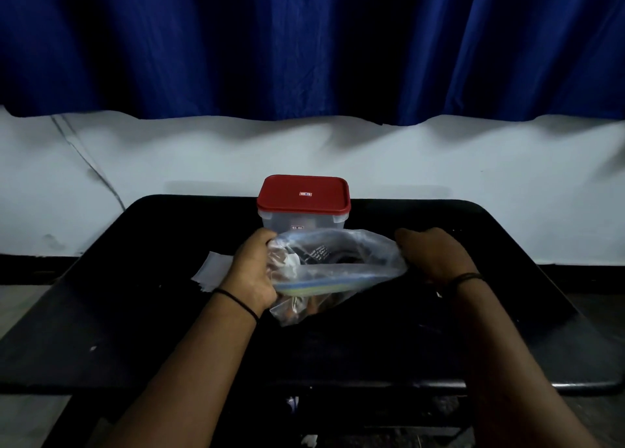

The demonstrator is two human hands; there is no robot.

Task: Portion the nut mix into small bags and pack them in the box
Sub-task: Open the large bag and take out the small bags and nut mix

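Observation:
A large clear zip bag (333, 268) with a blue-green zip strip lies in the middle of the black table (169, 329), its mouth pulled wide. My left hand (252, 270) grips the bag's left edge and my right hand (436, 256) grips its right edge. Dark contents show dimly through the plastic near the bottom. Just behind the bag stands a clear plastic box (302, 207) with a red lid, closed. A small stack of flat clear bags (213, 270) lies left of my left hand, partly hidden by it.
A white wall and a dark blue curtain (304, 48) rise behind the table. The table's front edge (338, 385) runs across the lower view, with floor visible below and to both sides.

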